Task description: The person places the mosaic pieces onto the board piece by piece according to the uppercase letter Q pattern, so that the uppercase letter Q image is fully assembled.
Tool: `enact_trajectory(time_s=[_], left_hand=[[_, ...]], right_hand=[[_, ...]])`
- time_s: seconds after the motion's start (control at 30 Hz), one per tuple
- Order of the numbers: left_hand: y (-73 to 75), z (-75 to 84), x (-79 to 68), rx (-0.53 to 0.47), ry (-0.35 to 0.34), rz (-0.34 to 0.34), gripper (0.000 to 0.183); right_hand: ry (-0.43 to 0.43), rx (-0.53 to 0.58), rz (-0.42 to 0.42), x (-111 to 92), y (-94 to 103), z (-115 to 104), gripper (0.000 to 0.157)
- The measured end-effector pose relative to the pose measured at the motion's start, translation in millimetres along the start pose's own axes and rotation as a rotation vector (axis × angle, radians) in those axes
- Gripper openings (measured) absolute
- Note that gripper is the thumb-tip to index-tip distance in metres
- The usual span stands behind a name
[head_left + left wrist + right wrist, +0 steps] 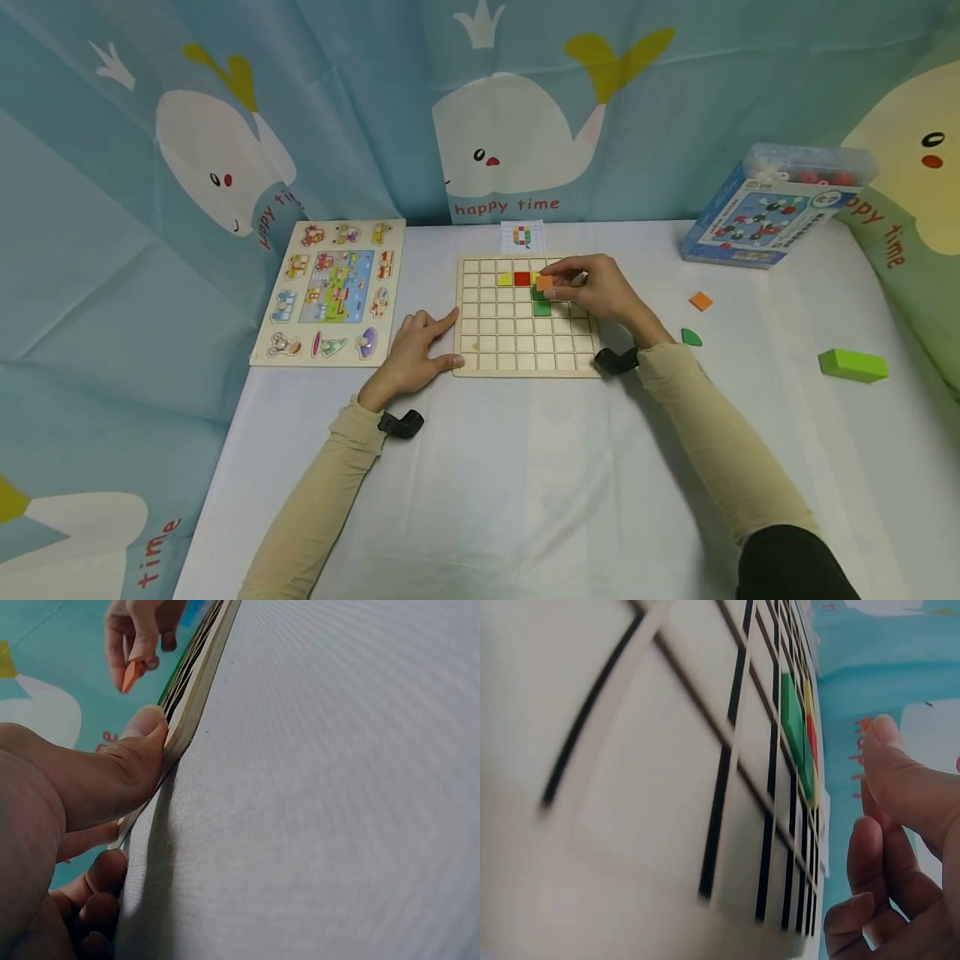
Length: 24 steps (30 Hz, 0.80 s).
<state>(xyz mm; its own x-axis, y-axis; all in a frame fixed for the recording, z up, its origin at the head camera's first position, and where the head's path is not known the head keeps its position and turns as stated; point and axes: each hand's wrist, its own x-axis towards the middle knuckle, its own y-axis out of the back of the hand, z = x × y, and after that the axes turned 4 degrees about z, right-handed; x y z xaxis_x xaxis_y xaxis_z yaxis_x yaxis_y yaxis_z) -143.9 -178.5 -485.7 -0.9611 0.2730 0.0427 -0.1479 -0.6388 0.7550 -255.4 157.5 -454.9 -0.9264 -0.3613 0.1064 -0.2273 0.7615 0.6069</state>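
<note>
My right hand (596, 287) pinches an orange square tile (544, 283) between thumb and fingers, above the gridded wooden board (487, 361). In the right wrist view the tile (866, 724) is mostly hidden behind the thumb. Set in the grid are a yellow tile (506, 280), a red square tile (521, 279) and green tiles (542, 309); the held tile and fingers partly cover others. At the board's left edge my left hand (411, 354) rests with thumb and index finger spread, touching the rim. The left wrist view shows its thumb (124, 769) against the board's corner.
A small pattern card (522, 237) lies behind the board. To the left is a picture puzzle board (382, 325). On the right are an orange tile (701, 301), a green leaf-shaped piece (691, 337), a green block (853, 365) and a boxed kit (772, 212).
</note>
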Motion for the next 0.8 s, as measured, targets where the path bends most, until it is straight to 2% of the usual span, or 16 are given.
enact_trajectory(time_s=[0.23, 0.47, 0.8], left_hand=[[-0.5, -0.6, 1.0, 0.000, 0.005, -0.005, 0.084], [-0.4, -1.5, 1.4, 0.005, 0.001, 0.002, 0.084], [-0.2, -0.4, 1.9, -0.003, -0.005, 0.010, 0.084]], right_hand=[[0.086, -0.025, -0.022, 9, -10.8, -8, 0.032], [0.096, -0.088, -0.028, 17, -22.7, -15, 0.034], [0.179, -0.165, -0.074, 23, -37.4, -19, 0.034]])
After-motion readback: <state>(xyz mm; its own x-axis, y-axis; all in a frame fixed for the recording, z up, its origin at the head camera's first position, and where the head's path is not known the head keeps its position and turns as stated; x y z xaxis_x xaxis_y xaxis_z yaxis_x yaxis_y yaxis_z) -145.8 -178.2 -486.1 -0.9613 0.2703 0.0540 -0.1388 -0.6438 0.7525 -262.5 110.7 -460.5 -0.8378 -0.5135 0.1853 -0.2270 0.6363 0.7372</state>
